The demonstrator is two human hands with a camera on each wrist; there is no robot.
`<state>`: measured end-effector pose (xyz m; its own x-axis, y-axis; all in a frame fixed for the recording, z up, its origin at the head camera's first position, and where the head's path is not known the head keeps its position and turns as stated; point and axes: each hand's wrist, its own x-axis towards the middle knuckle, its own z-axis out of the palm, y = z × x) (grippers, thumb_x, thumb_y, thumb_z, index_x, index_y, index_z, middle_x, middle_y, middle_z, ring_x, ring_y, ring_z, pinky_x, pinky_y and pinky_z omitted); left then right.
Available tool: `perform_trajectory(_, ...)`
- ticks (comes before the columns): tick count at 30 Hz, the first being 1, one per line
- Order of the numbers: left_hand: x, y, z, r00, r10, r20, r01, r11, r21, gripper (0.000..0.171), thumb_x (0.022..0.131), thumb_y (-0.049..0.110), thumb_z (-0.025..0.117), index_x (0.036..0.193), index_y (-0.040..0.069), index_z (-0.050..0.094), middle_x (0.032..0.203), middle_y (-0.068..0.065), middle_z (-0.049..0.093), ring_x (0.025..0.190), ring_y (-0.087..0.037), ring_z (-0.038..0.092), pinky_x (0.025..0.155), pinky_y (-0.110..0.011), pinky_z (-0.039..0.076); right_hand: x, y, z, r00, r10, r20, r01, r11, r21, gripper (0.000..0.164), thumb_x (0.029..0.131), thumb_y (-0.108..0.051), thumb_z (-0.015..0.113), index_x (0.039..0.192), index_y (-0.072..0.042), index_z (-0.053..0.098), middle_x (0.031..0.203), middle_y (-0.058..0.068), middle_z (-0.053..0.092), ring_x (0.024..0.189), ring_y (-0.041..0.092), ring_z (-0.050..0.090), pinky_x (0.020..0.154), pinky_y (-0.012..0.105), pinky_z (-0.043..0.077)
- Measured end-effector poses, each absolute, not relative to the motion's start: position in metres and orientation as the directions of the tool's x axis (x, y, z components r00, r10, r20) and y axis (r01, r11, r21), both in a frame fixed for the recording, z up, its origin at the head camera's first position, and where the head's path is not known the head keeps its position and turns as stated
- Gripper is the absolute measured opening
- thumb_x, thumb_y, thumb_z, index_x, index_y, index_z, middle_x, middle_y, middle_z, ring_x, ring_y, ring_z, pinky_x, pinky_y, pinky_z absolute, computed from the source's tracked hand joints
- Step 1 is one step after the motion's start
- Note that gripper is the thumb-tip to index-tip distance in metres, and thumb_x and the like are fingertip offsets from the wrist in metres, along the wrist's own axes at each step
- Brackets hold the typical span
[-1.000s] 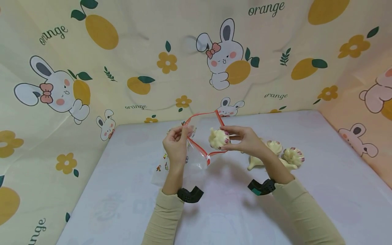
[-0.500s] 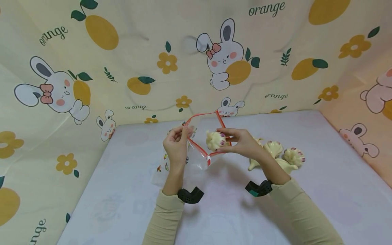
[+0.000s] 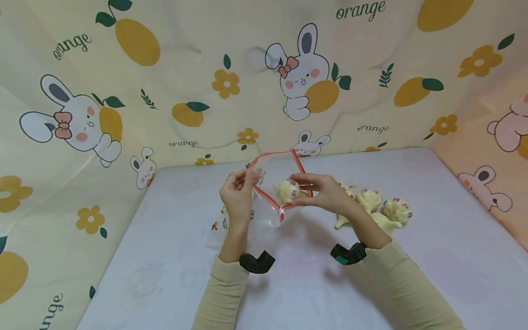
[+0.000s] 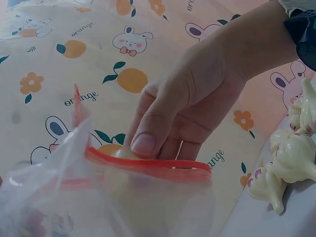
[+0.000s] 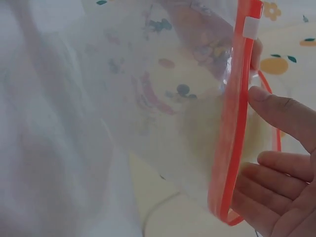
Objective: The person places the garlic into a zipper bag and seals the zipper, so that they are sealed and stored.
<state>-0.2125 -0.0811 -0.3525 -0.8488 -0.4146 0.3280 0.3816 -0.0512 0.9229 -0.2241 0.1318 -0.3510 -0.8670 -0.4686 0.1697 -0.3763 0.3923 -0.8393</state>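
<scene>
My left hand (image 3: 238, 195) pinches the rim of a clear slider zip bag (image 3: 264, 213) with a red zip edge and small printed figures. The bag's mouth stands wide, facing right. A cream garlic bulb (image 3: 287, 191) with purple streaks is tilted at the mouth; through the plastic it shows as a pale blur (image 5: 207, 128) in the right wrist view. My right hand (image 3: 326, 192) is at the mouth, its thumb and fingers spread apart beside the bulb. In the left wrist view the right hand (image 4: 182, 108) reaches down to the red rim, its fingertips partly hidden behind it.
Several more garlic bulbs (image 3: 368, 200) lie piled on the white table (image 3: 301, 288), right of the bag and partly behind the right forearm. A patterned cloth wall (image 3: 231, 46) with rabbits and oranges stands behind and at both sides.
The garlic bulb has moved left into the bag's mouth and tipped, its purple streaks now on top. My right hand followed left at first, then stayed put. The left hand holds still.
</scene>
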Motion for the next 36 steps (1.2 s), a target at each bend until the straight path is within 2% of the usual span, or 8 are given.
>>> perform_trajectory(8, -0.212, -0.081, -0.353, -0.858, -0.402, 0.320, 0.373, -0.058, 0.926, 0.022, 0.090, 0.012, 0.066, 0.094, -0.010, 0.066, 0.090, -0.023, 0.074, 0.066, 0.000, 0.068, 0.068, -0.014, 0.058, -0.219, 0.139, -0.352, -0.865, -0.458, 0.204, -0.407, 0.406, -0.818, 0.059, 0.077, -0.010, 0.079, 0.130, 0.001, 0.057, 0.132, 0.020, 0.062, 0.122, 0.035, 0.060, 0.100, 0.043, 0.051)
perform_trajectory(11, -0.213, -0.081, -0.353, -0.860, -0.400, 0.318, 0.371, -0.060, 0.927, 0.022, 0.091, 0.012, 0.066, 0.094, -0.009, 0.066, 0.092, -0.025, 0.073, 0.067, 0.001, 0.068, 0.069, -0.015, 0.058, -0.217, 0.144, -0.353, -0.864, -0.450, 0.224, -0.418, 0.396, -0.818, 0.057, 0.077, -0.010, 0.079, 0.129, 0.001, 0.058, 0.130, 0.019, 0.063, 0.119, 0.033, 0.061, 0.098, 0.038, 0.053)
perform_trajectory(15, -0.214, -0.081, -0.354, -0.858, -0.401, 0.320, 0.374, -0.063, 0.925, 0.023, 0.090, 0.013, 0.067, 0.094, -0.010, 0.066, 0.092, -0.025, 0.074, 0.066, 0.001, 0.067, 0.068, -0.014, 0.058, -0.216, 0.153, -0.354, -0.869, -0.434, 0.238, -0.422, 0.397, -0.815, 0.054, 0.077, -0.009, 0.079, 0.127, -0.001, 0.060, 0.126, 0.017, 0.066, 0.114, 0.029, 0.065, 0.093, 0.022, 0.055)
perform_trajectory(17, -0.215, -0.080, -0.354, -0.857, -0.403, 0.322, 0.377, -0.062, 0.924, 0.024, 0.090, 0.013, 0.067, 0.094, -0.011, 0.066, 0.091, -0.024, 0.074, 0.066, 0.001, 0.067, 0.068, -0.014, 0.057, -0.216, 0.158, -0.354, -0.873, -0.424, 0.242, -0.425, 0.415, -0.805, 0.053, 0.078, -0.010, 0.078, 0.127, -0.001, 0.060, 0.123, 0.017, 0.068, 0.109, 0.019, 0.068, 0.090, 0.017, 0.055)
perform_trajectory(19, -0.215, -0.080, -0.354, -0.855, -0.404, 0.325, 0.377, -0.054, 0.925, 0.024, 0.090, 0.013, 0.067, 0.094, -0.011, 0.066, 0.091, -0.025, 0.073, 0.066, 0.002, 0.067, 0.068, -0.013, 0.057, -0.216, 0.164, -0.354, -0.874, -0.418, 0.248, -0.430, 0.427, -0.795, 0.052, 0.079, -0.010, 0.078, 0.127, 0.000, 0.060, 0.122, 0.019, 0.068, 0.104, 0.005, 0.068, 0.090, 0.018, 0.056)
perform_trajectory(23, -0.215, -0.080, -0.354, -0.854, -0.406, 0.325, 0.375, -0.048, 0.926, 0.024, 0.090, 0.012, 0.067, 0.094, -0.011, 0.066, 0.091, -0.025, 0.073, 0.065, 0.002, 0.067, 0.068, -0.013, 0.057, -0.214, 0.173, -0.355, -0.882, -0.403, 0.243, -0.421, 0.448, -0.788, 0.048, 0.081, -0.011, 0.076, 0.125, 0.001, 0.060, 0.121, 0.021, 0.067, 0.097, -0.017, 0.058, 0.089, 0.020, 0.057)
perform_trajectory(29, -0.215, -0.080, -0.354, -0.860, -0.406, 0.308, 0.362, -0.061, 0.930, 0.021, 0.090, 0.012, 0.067, 0.094, -0.009, 0.066, 0.089, -0.020, 0.075, 0.066, 0.000, 0.067, 0.068, -0.014, 0.058, -0.211, 0.184, -0.358, -0.897, -0.383, 0.220, -0.393, 0.464, -0.794, 0.042, 0.083, -0.012, 0.074, 0.121, 0.001, 0.062, 0.117, 0.021, 0.069, 0.095, -0.018, 0.058, 0.085, 0.007, 0.051)
perform_trajectory(36, -0.215, -0.080, -0.355, -0.867, -0.399, 0.299, 0.349, -0.057, 0.935, 0.022, 0.091, 0.013, 0.066, 0.095, -0.009, 0.066, 0.092, -0.026, 0.073, 0.067, 0.001, 0.067, 0.069, -0.014, 0.058, -0.208, 0.195, -0.363, -0.906, -0.359, 0.226, -0.388, 0.486, -0.784, 0.040, 0.083, -0.012, 0.075, 0.118, 0.001, 0.063, 0.112, 0.022, 0.070, 0.092, -0.017, 0.058, 0.083, 0.005, 0.050)
